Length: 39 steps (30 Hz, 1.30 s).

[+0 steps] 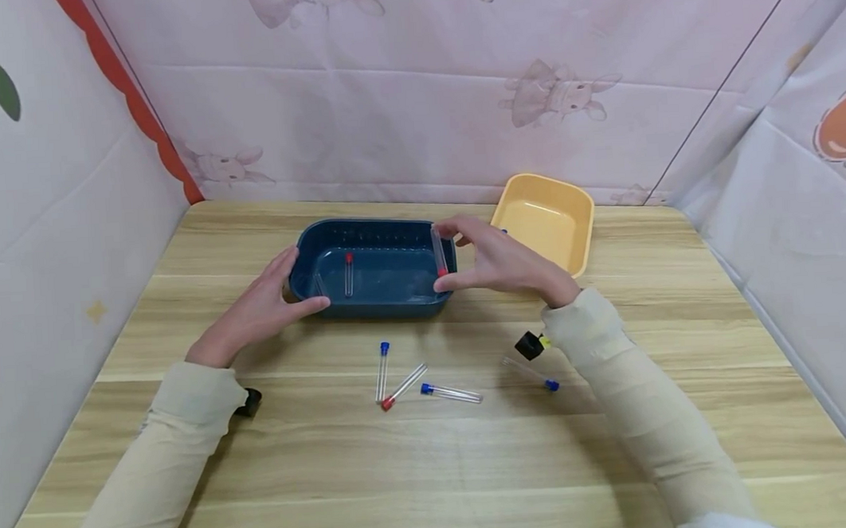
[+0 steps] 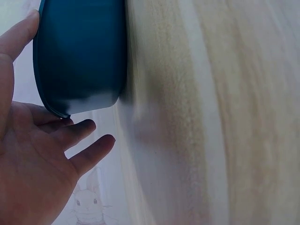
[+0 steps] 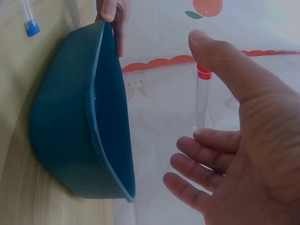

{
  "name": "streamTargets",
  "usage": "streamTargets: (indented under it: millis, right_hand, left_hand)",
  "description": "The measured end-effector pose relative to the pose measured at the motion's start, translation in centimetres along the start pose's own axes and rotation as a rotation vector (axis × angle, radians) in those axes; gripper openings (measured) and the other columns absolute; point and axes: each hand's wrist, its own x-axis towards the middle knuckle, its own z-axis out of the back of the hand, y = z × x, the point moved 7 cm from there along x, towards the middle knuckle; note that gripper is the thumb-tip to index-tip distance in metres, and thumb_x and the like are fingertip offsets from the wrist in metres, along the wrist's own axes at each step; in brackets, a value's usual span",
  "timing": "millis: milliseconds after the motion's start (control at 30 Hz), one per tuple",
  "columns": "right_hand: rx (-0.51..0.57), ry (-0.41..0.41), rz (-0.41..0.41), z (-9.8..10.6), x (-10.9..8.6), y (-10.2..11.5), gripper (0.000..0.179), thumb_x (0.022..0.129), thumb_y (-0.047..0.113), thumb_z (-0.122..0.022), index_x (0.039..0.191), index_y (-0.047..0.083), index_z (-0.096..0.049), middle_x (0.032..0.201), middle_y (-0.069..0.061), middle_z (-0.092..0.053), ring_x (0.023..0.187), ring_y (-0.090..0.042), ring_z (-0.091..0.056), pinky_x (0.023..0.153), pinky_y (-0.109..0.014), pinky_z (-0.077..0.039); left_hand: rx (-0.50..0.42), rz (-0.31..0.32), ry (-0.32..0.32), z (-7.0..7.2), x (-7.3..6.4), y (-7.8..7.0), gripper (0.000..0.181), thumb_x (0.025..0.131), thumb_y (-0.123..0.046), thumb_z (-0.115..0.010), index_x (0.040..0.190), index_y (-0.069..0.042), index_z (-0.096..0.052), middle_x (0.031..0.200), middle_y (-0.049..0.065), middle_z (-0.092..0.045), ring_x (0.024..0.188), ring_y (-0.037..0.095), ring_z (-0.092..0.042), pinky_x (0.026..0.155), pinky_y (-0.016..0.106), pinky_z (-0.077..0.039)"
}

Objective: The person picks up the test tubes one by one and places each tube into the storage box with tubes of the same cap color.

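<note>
A dark blue plastic basin (image 1: pixel 368 308) stands near the back of the table. My left hand (image 1: pixel 256 305) holds its left end, thumb at the near rim and fingers against the side; the outer fingers spread free in the left wrist view. Over the basin's right end, my right hand (image 1: pixel 498 260) pinches a clear test tube with a red cap (image 3: pixel 202 101) lengthwise, thumb on the cap and index fingertip at the other end. Inside the basin lie a red-capped tube (image 1: pixel 349 277) and a faint clear tube (image 1: pixel 320 285).
On the table before the basin lie two blue-capped tubes (image 1: pixel 451 393) and a red-capped tube (image 1: pixel 404 387). Another blue-capped tube (image 1: pixel 532 375) is under the right forearm. A yellow basin (image 1: pixel 586 231) stands behind the right hand, close to the printed cloth wall (image 1: pixel 388 138).
</note>
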Motion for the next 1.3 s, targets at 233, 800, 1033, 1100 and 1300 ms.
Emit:
streamTargets:
  millis: [233, 800, 1033, 1100, 1300]
  right_hand:
    - [0.005, 0.015, -0.011, -0.4, 1.3, 0.1, 0.086, 0.085, 0.041, -0.085, 0.151, 0.003, -0.046, 0.147, -0.011, -0.052, 0.134, -0.031, -0.049, 0.113, -0.044, -0.042]
    - [-0.039, 0.048, -0.008, -1.7, 4.5, -0.3, 0.087, 0.086, 0.041, -0.084, 0.152, 0.001, -0.044, 0.145, -0.014, -0.053, 0.132, -0.030, -0.050, 0.112, -0.049, -0.044]
    - [-0.066, 0.078, -0.001, -2.7, 5.9, -0.7, 0.088, 0.087, 0.041, -0.083, 0.153, 0.001, -0.041, 0.145, -0.014, -0.052, 0.131, -0.027, -0.050, 0.111, -0.042, -0.044]
    - [-0.072, 0.088, -0.003, -3.0, 6.3, -0.8, 0.088, 0.087, 0.041, -0.083, 0.154, 0.001, -0.041, 0.145, -0.014, -0.052, 0.130, -0.025, -0.050, 0.110, -0.040, -0.045]
    - [-0.094, 0.121, -0.011, -4.2, 7.5, -1.0, 0.091, 0.088, 0.045, -0.082, 0.155, 0.000, -0.039, 0.147, -0.014, -0.053, 0.131, -0.025, -0.052, 0.111, -0.038, -0.045]
  left_hand:
    - [-0.003, 0.002, 0.000, 0.0, 0.0, 0.0, 0.111, 0.095, -0.057, -0.069, 0.166, -0.007, 0.001, 0.173, 0.017, 0.002, 0.156, 0.045, -0.007, 0.119, 0.070, -0.016]
    - [-0.014, -0.021, -0.012, 0.0, 0.0, 0.1, 0.111, 0.095, -0.056, -0.069, 0.166, -0.007, 0.000, 0.173, 0.017, 0.001, 0.156, 0.045, -0.008, 0.119, 0.069, -0.016]
    - [-0.012, -0.015, -0.014, 0.1, -0.1, 0.1, 0.110, 0.095, -0.056, -0.069, 0.166, -0.007, -0.001, 0.173, 0.017, 0.001, 0.155, 0.045, -0.009, 0.119, 0.070, -0.017]
    - [-0.012, -0.016, -0.015, 0.1, -0.1, 0.1, 0.111, 0.095, -0.056, -0.069, 0.166, -0.007, -0.001, 0.173, 0.017, 0.001, 0.155, 0.045, -0.009, 0.119, 0.070, -0.017]
    - [-0.009, -0.022, -0.018, 0.1, -0.1, 0.0, 0.111, 0.094, -0.057, -0.069, 0.166, -0.006, -0.001, 0.172, 0.018, 0.000, 0.155, 0.046, -0.010, 0.119, 0.069, -0.017]
